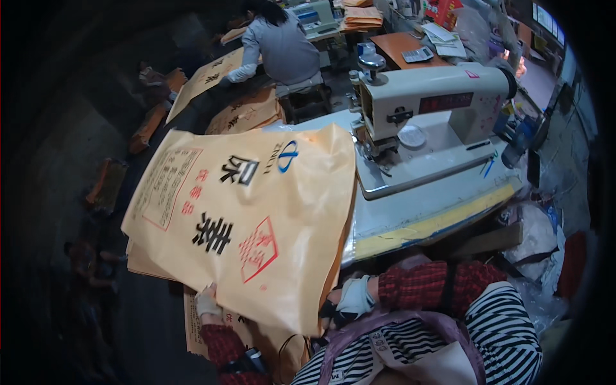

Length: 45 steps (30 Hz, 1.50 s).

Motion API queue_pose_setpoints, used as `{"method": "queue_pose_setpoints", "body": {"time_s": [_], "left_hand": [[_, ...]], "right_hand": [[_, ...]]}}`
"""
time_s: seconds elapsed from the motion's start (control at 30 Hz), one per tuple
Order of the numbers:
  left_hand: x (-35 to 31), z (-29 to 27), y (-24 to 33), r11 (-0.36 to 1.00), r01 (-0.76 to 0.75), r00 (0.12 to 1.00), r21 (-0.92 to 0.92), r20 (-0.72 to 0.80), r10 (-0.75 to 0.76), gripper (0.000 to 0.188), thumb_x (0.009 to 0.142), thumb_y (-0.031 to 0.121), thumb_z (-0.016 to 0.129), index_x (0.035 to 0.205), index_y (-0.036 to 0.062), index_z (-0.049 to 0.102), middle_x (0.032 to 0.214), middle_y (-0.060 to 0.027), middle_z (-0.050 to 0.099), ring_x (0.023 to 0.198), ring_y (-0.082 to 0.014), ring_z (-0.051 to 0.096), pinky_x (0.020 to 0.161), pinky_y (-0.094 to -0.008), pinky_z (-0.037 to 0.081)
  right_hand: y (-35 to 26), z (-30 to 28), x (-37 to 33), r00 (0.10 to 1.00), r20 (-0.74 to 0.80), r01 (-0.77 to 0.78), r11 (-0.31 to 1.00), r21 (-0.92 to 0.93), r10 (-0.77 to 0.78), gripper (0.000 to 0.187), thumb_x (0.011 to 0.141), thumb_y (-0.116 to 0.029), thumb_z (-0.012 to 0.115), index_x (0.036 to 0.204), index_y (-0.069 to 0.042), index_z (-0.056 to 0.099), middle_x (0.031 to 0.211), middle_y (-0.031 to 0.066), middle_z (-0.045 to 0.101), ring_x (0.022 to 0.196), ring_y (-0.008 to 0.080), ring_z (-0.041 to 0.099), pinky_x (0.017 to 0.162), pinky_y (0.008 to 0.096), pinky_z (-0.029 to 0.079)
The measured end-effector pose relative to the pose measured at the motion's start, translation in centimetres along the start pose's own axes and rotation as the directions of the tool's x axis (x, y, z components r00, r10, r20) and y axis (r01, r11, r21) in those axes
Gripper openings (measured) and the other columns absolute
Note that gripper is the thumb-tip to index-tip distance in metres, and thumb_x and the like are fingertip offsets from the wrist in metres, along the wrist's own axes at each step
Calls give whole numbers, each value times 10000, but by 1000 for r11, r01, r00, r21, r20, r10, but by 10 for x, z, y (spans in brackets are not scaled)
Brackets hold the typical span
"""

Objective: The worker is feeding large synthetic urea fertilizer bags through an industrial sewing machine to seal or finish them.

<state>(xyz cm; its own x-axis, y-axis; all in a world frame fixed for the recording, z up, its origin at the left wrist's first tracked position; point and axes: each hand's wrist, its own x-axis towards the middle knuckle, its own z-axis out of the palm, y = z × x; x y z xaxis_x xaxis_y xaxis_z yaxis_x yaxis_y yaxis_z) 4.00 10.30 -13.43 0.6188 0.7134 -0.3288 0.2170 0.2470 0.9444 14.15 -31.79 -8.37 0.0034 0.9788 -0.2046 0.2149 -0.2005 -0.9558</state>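
A large tan woven sack (301,224), printed in black, red and blue, lies partly on the sewing table's left end. It hangs out over more tan sacks (151,264) beneath it. My left hand (208,304), in a pale glove, grips the sack's near edge, with fingertips on top. At the sack's near right corner, my right hand (348,301) is closed on the edge. It wears a pale glove with dark fingers, and the sack hides part of its grip. Right of the sack stands a white industrial sewing machine (417,96).
The table (436,212) has a worn yellow front edge. Beyond the machine, a calculator (418,55) and papers lie on a brown board. A co-worker (282,51) sits at the back, handling another sack (205,80). Plastic and cloth heap (536,234) at the right.
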Motion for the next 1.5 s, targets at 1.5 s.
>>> {"method": "queue_pose_setpoints", "body": {"time_s": [1.5], "left_hand": [[-240,-153,-263,806,279,757,522,-636,150,259,836,205,576,925,-37,610,826,-160,645,741,-261,628,668,-342,484]], "right_hand": [[106,-72,22,641,-765,-317,926,-204,51,395,834,-321,600,1022,25,565,880,124,634,766,261,607,705,360,475]]}}
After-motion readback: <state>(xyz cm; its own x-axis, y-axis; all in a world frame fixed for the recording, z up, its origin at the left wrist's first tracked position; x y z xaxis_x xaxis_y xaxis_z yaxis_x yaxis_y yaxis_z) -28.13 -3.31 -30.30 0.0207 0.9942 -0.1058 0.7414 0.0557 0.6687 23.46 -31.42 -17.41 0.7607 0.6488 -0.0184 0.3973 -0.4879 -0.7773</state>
